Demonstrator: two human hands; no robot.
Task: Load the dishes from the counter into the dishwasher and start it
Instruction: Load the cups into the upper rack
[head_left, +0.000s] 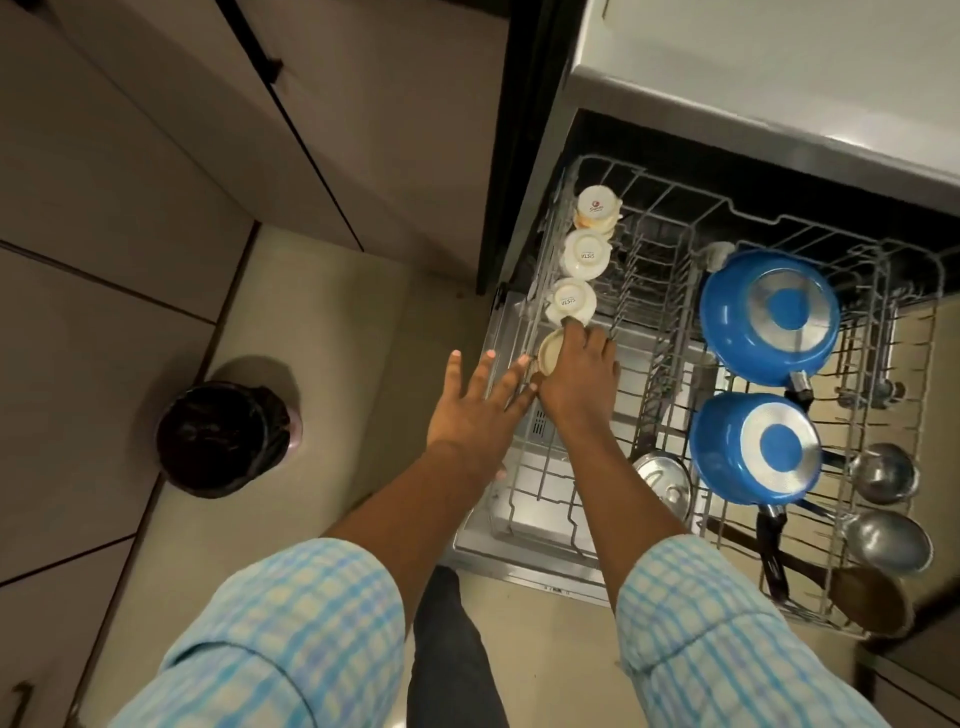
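The dishwasher's wire rack is pulled out over the open door. Along its left edge three white cups stand upside down in a row. My right hand grips a fourth cream cup at the near end of that row, fingers curled over it. My left hand hovers flat with fingers spread just left of the rack's edge, holding nothing. Two blue pans lie upside down on the right side of the rack.
A steel lid and several steel ladles lie in the rack's near right part. A black lined bin stands on the floor at the left. Cabinet doors fill the upper left, and the white counter overhangs the dishwasher.
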